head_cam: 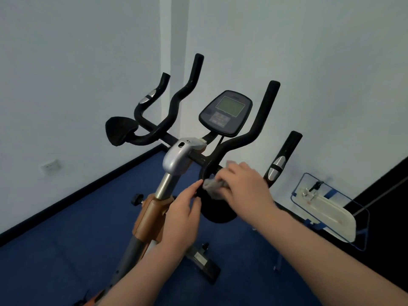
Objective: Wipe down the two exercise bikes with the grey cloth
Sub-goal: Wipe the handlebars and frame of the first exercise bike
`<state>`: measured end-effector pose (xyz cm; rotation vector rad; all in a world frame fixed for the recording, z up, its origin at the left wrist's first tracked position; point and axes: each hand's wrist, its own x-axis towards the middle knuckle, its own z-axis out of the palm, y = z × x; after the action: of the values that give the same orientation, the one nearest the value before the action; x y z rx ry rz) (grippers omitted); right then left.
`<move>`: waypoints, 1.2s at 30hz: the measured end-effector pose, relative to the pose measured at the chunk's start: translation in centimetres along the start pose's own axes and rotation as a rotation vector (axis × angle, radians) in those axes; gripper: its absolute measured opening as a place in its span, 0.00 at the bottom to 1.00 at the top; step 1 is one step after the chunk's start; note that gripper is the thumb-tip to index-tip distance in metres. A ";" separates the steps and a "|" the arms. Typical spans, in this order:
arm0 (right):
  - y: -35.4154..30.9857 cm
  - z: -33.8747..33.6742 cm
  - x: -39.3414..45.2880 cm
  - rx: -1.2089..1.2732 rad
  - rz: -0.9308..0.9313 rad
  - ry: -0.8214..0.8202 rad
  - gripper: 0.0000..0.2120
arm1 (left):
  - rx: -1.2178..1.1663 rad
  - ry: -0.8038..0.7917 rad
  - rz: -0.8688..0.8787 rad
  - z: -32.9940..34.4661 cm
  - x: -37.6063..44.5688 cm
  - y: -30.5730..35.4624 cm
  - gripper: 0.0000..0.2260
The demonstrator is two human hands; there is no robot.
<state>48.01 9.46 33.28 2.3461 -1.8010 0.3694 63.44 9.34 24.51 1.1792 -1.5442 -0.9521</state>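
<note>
Blue carpet [66, 250] and white walls are being shown behind the exercise bike [176, 160]. Against its right handlebar [249, 138] the grey cloth [213, 186] is being pinched by the right hand [245, 184]; the elbow pad [217, 208] below is being touched by the left hand [181, 215], fingers relaxed.

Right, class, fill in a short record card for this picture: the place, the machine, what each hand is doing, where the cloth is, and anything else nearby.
Place: corner of a room, blue floor, white walls
Machine: exercise bike with black handlebars and a display console
Right hand: holds the grey cloth against the right side of the handlebar
Left hand: fingers touch the black pad just left of the cloth
Nearby: wall socket at left; blue-framed white object at right
Second bike: not in view
</note>
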 end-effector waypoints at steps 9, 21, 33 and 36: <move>1.2 -0.9 -1.2 -0.010 -0.266 -0.259 0.08 | -0.013 0.049 -0.016 -0.5 0.6 1.3 0.13; 3.2 0.1 -2.6 0.297 0.028 -0.225 0.08 | 0.003 0.043 -0.033 0.1 1.1 1.2 0.13; -2.2 2.3 -4.5 0.013 0.181 0.081 0.09 | -0.039 -0.001 -0.045 -0.3 1.1 0.8 0.16; -1.6 1.7 -5.0 0.113 0.143 0.005 0.08 | -0.051 -0.026 -0.044 -0.7 1.0 0.8 0.16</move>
<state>48.54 14.03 30.27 2.2921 -2.0014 0.5083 63.80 8.58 25.66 1.1729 -1.5111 -1.0343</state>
